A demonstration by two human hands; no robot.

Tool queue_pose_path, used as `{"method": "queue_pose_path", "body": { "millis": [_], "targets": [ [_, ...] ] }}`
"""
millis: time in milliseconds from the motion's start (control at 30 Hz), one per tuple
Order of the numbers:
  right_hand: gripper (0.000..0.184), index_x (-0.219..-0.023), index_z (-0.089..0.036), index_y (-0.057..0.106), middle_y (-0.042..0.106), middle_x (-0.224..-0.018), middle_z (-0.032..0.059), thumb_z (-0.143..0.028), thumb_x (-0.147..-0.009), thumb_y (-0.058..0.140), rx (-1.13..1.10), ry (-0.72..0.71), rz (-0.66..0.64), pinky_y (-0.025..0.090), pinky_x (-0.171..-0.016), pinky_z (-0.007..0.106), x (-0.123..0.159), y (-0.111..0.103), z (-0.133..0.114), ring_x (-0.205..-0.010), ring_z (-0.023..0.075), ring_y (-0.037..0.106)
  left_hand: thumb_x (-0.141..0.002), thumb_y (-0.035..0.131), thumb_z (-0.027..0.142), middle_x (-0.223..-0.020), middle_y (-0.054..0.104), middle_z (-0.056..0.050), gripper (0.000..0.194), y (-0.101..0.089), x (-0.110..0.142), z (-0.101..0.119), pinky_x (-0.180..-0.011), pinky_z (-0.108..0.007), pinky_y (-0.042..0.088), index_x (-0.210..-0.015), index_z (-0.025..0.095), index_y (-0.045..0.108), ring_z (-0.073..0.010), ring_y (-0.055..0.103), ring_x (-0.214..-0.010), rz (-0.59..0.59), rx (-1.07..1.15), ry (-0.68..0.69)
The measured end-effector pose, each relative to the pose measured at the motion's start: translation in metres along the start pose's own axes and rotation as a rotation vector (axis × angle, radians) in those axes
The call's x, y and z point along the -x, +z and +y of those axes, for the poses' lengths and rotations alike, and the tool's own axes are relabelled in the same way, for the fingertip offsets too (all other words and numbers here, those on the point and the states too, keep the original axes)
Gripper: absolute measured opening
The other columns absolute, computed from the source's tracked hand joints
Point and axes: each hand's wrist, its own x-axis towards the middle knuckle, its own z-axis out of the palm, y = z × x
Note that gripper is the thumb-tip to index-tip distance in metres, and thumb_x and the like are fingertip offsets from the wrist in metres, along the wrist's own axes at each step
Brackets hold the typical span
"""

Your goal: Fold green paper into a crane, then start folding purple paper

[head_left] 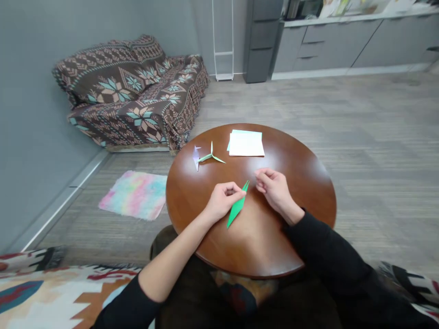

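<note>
My left hand (222, 202) pinches the upper end of a long, narrow folded strip of green origami paper (236, 210) above the round wooden table (264, 246). The strip's pointed tip sticks out past my fingers. My right hand (274, 190) hovers just right of that tip, fingers curled, apart from the paper and holding nothing visible. Farther away on the tabletop lie a small pale lilac paper figure (196, 157) and a folded green paper piece with pointed arms (211, 156), touching each other. A stack of white paper (246, 143) rests beyond my hands, with green sheet edges showing beneath.
Black sleeves cover both my forearms. Beyond the table, a tie-dyed pastel cloth (134, 195) lies on the grey carpet, and a sofa with a patterned brown throw (132, 98) stands against the wall. Grey cabinets (329, 45) line the far side.
</note>
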Motion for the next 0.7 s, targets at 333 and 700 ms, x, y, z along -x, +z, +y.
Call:
{"method": "queue_pose_path", "body": {
  "millis": [333, 700],
  "targets": [
    [0.029, -0.064, -0.018, 0.065, 0.052, -0.046, -0.0052, -0.036, -0.07, 0.087, 0.093, 0.113, -0.184, 0.027, -0.042, 0.023, 0.015, 0.012, 0.002, -0.042, 0.0079, 0.039, -0.074, 0.081, 0.04, -0.064, 0.065, 0.0, 0.031, -0.003, -0.002, -0.003, -0.06, -0.024, 0.041, -0.069, 0.013, 0.066, -0.0109, 0.053, -0.058, 0.031, 0.028, 0.027],
    [0.033, -0.06, -0.019, 0.061, 0.049, -0.05, -0.0052, -0.038, -0.072, 0.085, -0.004, 0.066, -0.089, 0.026, -0.048, 0.026, 0.012, 0.015, 0.01, -0.047, 0.0082, 0.037, -0.073, 0.08, 0.038, -0.057, 0.06, 0.002, 0.03, -0.002, -0.001, 0.0, -0.057, -0.023, 0.036, -0.064, 0.013, 0.066, -0.0098, 0.048, -0.055, 0.059, 0.04, 0.014]
  ]
}}
